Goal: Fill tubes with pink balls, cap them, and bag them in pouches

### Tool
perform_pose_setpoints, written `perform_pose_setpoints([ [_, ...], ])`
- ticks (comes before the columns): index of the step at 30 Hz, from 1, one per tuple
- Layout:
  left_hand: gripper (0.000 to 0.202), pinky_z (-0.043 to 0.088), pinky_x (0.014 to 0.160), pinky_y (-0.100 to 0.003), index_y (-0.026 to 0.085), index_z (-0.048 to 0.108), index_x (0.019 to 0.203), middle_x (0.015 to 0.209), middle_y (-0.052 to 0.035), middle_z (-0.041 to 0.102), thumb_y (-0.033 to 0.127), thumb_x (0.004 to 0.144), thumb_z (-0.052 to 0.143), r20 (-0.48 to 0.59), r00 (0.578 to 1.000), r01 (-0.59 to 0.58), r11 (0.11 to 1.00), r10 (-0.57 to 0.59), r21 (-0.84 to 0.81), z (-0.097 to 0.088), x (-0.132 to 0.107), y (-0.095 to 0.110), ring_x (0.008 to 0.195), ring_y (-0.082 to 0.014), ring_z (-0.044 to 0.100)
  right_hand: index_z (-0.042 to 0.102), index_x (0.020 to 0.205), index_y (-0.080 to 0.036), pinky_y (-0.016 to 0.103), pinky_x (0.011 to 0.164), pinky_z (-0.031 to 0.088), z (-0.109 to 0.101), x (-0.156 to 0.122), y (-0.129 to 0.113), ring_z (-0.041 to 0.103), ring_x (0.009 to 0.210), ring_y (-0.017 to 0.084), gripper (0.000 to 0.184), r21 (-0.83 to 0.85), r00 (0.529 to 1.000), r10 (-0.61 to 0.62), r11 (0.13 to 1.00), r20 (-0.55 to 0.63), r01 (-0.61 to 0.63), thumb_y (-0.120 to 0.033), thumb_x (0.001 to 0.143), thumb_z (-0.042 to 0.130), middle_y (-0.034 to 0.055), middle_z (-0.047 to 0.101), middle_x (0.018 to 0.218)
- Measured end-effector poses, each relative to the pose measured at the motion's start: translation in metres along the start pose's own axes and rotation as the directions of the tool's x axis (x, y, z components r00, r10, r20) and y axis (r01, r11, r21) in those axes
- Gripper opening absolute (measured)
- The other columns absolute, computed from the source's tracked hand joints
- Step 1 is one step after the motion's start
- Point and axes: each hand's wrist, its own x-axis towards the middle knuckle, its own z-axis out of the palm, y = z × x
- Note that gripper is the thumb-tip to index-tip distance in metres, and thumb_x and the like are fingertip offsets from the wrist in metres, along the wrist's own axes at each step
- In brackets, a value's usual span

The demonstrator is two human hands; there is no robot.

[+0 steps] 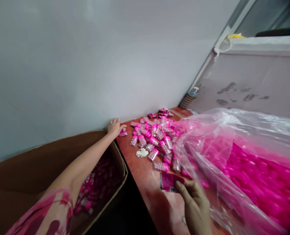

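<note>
Right hand (196, 200): thumb and fingers pinching a flat magenta sachet (168, 181) by its near right end; glossy printed film, rectangular, dark strip along its far edge; held over the table (145, 174), a smooth red-orange top with scuffed, paler patches.

Left hand (114, 126): arm stretched out, fingers slack and spread, thumb standing off, nothing gripped; it is at the table's corner by the smooth grey wall (91, 65); a small pink packet (123, 132) lies just under the thumb, contact unclear.

Beyond the right fingers, a loose heap of clear cylindrical jars (142, 140); rigid see-through walls, pink caps, small pale round pieces inside; mostly on their sides; a crumpled white scrap (142, 152) at the heap's near-left edge; more shiny pink packets (165, 113) behind it, close to the wall.

Right of the right fingers, a thin, wrinkled transparent plastic bag (201, 155), full of glossy hot-pink pieces (264, 182), shapes blurred; below the left fingers, a brown cardboard box (47, 147), matte flat walls, crinkly pink packs (96, 192) piled inside.
</note>
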Motion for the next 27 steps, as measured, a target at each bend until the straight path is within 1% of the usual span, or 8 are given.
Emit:
perform_pose_setpoints([
  [3,0.049,0.031,0.094,-0.039,0.017,0.05,0.113,0.123,-0.0136,0.045,0.045,0.072,0.055,0.038,0.982,-0.179,0.976,0.185,-0.126,0.013,-0.05,0.02,0.116,-0.0287,0.037,0.055,0.069,-0.018,0.024,0.06,0.043,0.005,0.006,0.001,0.051,0.063,0.013,0.018,0.082,1.0,0.004,0.997,-0.001,-0.004,-0.032,0.066,0.065,-0.0023,0.055,0.066],
  [4,0.047,0.036,0.09,-0.038,0.017,0.052,0.11,0.115,-0.0121,0.052,0.048,0.074,0.052,0.135,0.968,-0.173,0.95,0.213,-0.26,0.018,-0.074,0.03,0.108,-0.0269,0.046,0.054,0.068,-0.018,0.024,0.06,0.043,0.008,0.007,0.002,0.051,0.063,0.012,0.017,0.114,1.0,0.008,0.993,0.006,-0.008,-0.031,0.067,0.065,-0.0027,0.055,0.066],
  [7,0.05,0.049,0.065,-0.034,0.016,0.053,0.105,0.092,-0.0104,0.059,0.055,0.077,0.041,0.525,0.827,0.217,0.748,0.2,-0.627,0.034,-0.154,0.061,0.079,-0.0219,0.059,0.054,0.068,-0.018,0.023,0.059,0.042,0.014,0.005,0.006,0.05,0.061,0.011,0.015,0.187,1.0,0.013,0.982,0.027,-0.018,-0.029,0.068,0.064,-0.0039,0.053,0.065],
  [9,0.048,0.049,0.06,-0.031,0.015,0.053,0.103,0.085,-0.0085,0.06,0.054,0.077,0.043,0.633,0.745,0.416,0.595,0.212,-0.688,0.044,-0.197,0.079,0.07,-0.0178,0.06,0.053,0.069,-0.018,0.023,0.059,0.042,0.015,0.002,0.009,0.049,0.06,0.011,0.015,0.219,0.999,0.013,0.976,0.03,-0.02,-0.029,0.069,0.063,-0.0043,0.052,0.064],
  [15,0.031,0.048,0.046,-0.025,0.012,0.057,0.081,0.064,-0.0018,0.057,0.039,0.067,0.062,0.515,0.855,0.412,0.519,0.064,-0.749,0.072,-0.243,0.099,0.05,-0.0123,0.055,0.053,0.085,-0.017,0.027,0.061,0.044,-0.008,-0.008,0.007,0.054,0.067,0.014,0.019,0.174,0.998,-0.024,0.985,0.057,0.013,-0.034,0.076,0.055,0.0004,0.056,0.077],
  [18,0.029,0.049,0.047,-0.026,0.013,0.057,0.081,0.067,-0.0026,0.059,0.038,0.067,0.063,0.547,0.833,0.445,0.496,0.076,-0.746,0.079,-0.251,0.105,0.054,-0.014,0.057,0.051,0.086,-0.018,0.025,0.056,0.042,-0.022,-0.008,0.003,0.052,0.061,0.014,0.021,-0.053,0.996,-0.067,0.996,0.056,0.07,-0.038,0.082,0.046,-0.0004,0.054,0.072],
  [22,0.032,0.048,0.051,-0.025,0.014,0.054,0.079,0.068,-0.0015,0.058,0.044,0.07,0.059,0.603,0.795,0.541,0.373,0.068,-0.754,0.082,-0.265,0.117,0.056,-0.0127,0.057,0.049,0.071,-0.019,0.023,0.049,0.036,-0.035,-0.007,0.004,0.049,0.051,0.012,0.026,-0.384,0.982,-0.187,0.905,0.026,0.182,-0.039,0.085,0.039,-0.0027,0.049,0.058],
  [27,0.042,0.042,0.053,-0.021,0.016,0.049,0.076,0.062,0.0024,0.053,0.057,0.067,0.055,0.552,0.831,0.546,0.291,-0.07,-0.786,0.095,-0.273,0.12,0.053,-0.0097,0.052,0.05,0.073,-0.018,0.022,0.047,0.033,-0.036,-0.013,0.014,0.051,0.047,0.013,0.03,-0.62,0.932,-0.36,0.72,0.053,0.313,-0.04,0.087,0.036,0.0,0.055,0.058],
])
